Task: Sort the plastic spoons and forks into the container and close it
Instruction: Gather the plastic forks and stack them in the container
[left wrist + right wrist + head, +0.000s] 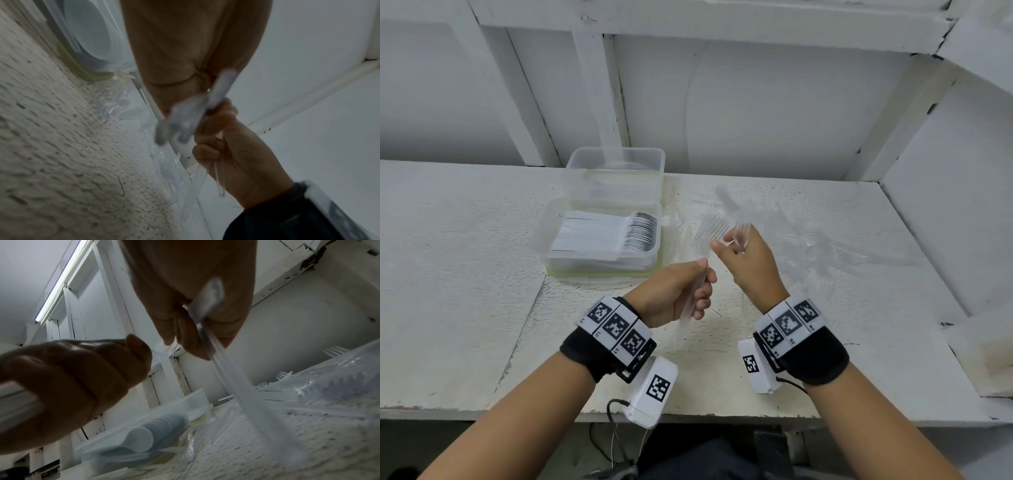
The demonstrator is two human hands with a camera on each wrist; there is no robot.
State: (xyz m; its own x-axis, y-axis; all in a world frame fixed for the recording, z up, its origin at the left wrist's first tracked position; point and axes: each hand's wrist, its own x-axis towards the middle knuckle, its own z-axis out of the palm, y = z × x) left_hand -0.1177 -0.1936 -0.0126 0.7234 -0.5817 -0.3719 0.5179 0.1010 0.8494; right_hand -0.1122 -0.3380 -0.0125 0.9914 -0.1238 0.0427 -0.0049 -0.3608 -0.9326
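A clear plastic container left of centre holds a neat stack of white spoons; the stack shows in the right wrist view too, spoons. The container's clear lid stands just behind it. My left hand grips a bundle of clear forks by the handles, tines up. My right hand is close beside it and pinches clear forks of its own, whose handles cross its palm. Both hands are held above the table.
Several loose clear forks lie scattered on the white table to the right of the hands, with more of them in the right wrist view. A white wall with framing rises behind the table.
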